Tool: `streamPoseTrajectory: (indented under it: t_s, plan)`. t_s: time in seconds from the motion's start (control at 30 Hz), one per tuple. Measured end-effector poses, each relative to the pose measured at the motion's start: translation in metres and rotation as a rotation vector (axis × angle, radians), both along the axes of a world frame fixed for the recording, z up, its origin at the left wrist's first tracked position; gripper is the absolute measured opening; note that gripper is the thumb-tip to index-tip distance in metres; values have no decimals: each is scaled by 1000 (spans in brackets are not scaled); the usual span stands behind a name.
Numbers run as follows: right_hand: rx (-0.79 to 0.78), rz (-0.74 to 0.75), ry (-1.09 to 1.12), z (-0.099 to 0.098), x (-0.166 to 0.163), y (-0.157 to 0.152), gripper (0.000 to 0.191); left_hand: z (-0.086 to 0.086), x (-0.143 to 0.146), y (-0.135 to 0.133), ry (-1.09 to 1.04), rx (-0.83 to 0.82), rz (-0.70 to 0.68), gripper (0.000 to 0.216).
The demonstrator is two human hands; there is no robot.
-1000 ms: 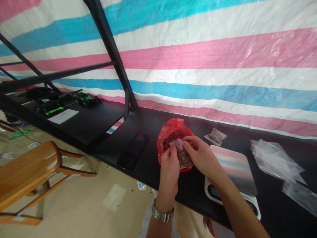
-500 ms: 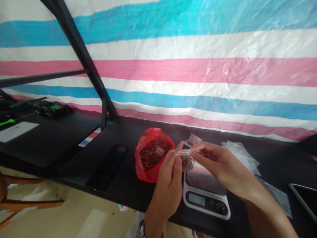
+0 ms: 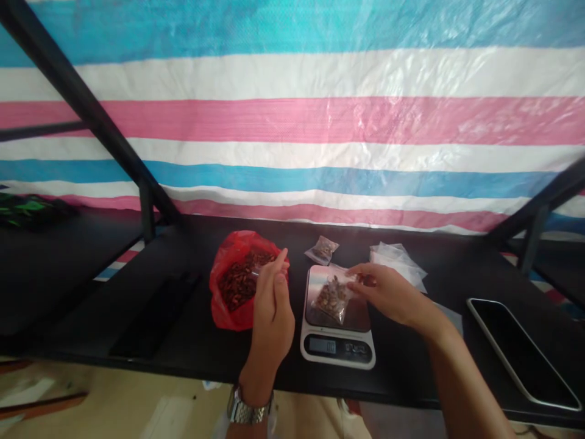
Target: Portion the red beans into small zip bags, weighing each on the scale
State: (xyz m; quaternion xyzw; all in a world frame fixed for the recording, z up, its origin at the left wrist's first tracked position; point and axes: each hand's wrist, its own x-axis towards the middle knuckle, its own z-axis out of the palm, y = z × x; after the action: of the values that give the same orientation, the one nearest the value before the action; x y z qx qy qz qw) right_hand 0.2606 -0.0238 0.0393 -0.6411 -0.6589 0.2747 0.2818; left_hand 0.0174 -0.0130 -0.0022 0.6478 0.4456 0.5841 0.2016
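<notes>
A small clear bag of brown pieces [image 3: 333, 297] lies on the platform of a white kitchen scale [image 3: 337, 346]. My right hand [image 3: 388, 294] pinches the bag's upper right corner. My left hand [image 3: 273, 303] hovers beside the open red plastic bag [image 3: 223, 305] full of brown pieces, fingers closed round something small that I cannot make out. A metal watch sits on my left wrist. A second small filled bag [image 3: 322, 250] lies behind the scale.
The black table [image 3: 192, 341] runs along a pink, white and blue striped tarp. A stack of empty clear bags [image 3: 398, 261] lies right of the scale. A phone [image 3: 521, 352] rests at the right, a dark phone [image 3: 153, 317] at the left. Black frame posts rise on both sides.
The small bag went from between both hands, held above the table, down onto the scale. My left hand let go of it and moved to the red bag. The view panned right.
</notes>
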Motion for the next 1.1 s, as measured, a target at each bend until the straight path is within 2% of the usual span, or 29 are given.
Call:
streamPoseTrajectory:
  t_s: [0.1,0.17,0.4,0.5,0.77,1.1]
  plan:
    - [130,-110,-91,1,9,1,44,1,-3,1,-47,18,44,45]
    - [162,-197,-90,3,18,2,49,2,-5,2,-82,41,77,44]
    - [112,-271,-73,5,42,0,44,3,-11,3,-190,67,143,40]
    - [87,-261,-59,4,41,2,39,2,-14,4,-196,71,164,39]
    - [27,-91,-60,7,26,6,32,4,-22,2,-169,57,204,40]
    - [25,-81,-64,-1,25,10,34,-1,-33,4,-183,86,217,39]
